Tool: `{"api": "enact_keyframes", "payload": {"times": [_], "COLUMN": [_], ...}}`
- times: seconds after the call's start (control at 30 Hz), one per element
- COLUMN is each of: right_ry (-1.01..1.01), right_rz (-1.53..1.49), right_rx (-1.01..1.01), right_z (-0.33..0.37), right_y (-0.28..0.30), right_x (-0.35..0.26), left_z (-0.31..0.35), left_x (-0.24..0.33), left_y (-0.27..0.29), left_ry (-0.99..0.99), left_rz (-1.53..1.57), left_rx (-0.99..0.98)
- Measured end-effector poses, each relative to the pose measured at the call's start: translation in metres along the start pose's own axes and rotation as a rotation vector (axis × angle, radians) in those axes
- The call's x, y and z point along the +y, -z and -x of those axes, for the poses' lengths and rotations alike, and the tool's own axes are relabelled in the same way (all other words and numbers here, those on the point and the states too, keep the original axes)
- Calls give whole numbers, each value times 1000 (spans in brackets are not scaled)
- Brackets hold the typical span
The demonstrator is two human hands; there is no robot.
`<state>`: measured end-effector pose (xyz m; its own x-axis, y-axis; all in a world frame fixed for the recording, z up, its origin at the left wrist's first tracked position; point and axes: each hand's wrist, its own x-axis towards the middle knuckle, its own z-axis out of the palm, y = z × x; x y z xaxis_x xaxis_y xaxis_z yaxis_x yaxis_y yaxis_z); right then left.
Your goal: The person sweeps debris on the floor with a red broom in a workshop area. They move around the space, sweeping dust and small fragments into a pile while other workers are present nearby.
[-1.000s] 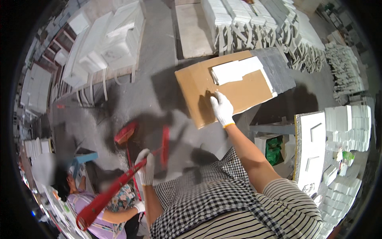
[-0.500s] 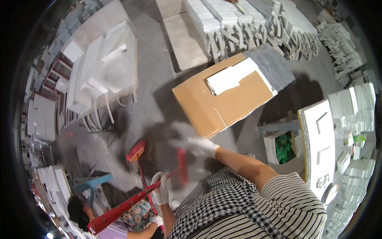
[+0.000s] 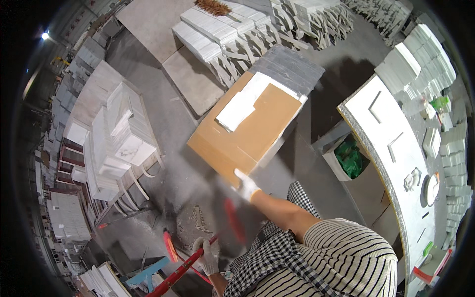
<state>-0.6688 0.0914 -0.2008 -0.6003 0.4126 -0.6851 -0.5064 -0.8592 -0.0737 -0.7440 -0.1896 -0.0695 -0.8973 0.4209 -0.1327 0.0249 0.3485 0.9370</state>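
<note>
My right hand (image 3: 246, 186), in a white work glove, reaches out with its fingers pressed against the near corner of a flat brown cardboard sheet (image 3: 257, 131); I cannot tell whether it pinches the edge or only touches it. The sheet lies tilted over a stack of grey stone slabs (image 3: 292, 67), with white rectangular tiles (image 3: 242, 104) resting on it. My left hand (image 3: 207, 253), also gloved, is clenched around a long red broom handle (image 3: 183, 270) low over the dusty grey concrete floor (image 3: 173, 168).
</note>
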Motion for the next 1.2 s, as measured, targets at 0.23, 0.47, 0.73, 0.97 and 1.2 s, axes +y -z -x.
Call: {"api": "enact_keyframes", "payload": {"times": [0.23, 0.47, 0.73, 0.97, 1.2], "right_ry": [218, 479, 289, 226, 291], "right_rz": [67, 227, 407, 478, 555], "right_rx": [109, 211, 150, 120, 73], "right_z": [-29, 29, 154, 226, 297], "right_y": [45, 127, 181, 255, 327], "right_x": [21, 21, 60, 89, 99], "left_z": [33, 53, 117, 184, 219], "left_x": [0, -61, -45, -21, -31], "left_y": [12, 50, 56, 63, 96], "left_ry": [-185, -328, -145, -162, -285], "left_rz": [-104, -130, -96, -39, 6], "left_rx": [-131, -228, -158, -136, -170]}}
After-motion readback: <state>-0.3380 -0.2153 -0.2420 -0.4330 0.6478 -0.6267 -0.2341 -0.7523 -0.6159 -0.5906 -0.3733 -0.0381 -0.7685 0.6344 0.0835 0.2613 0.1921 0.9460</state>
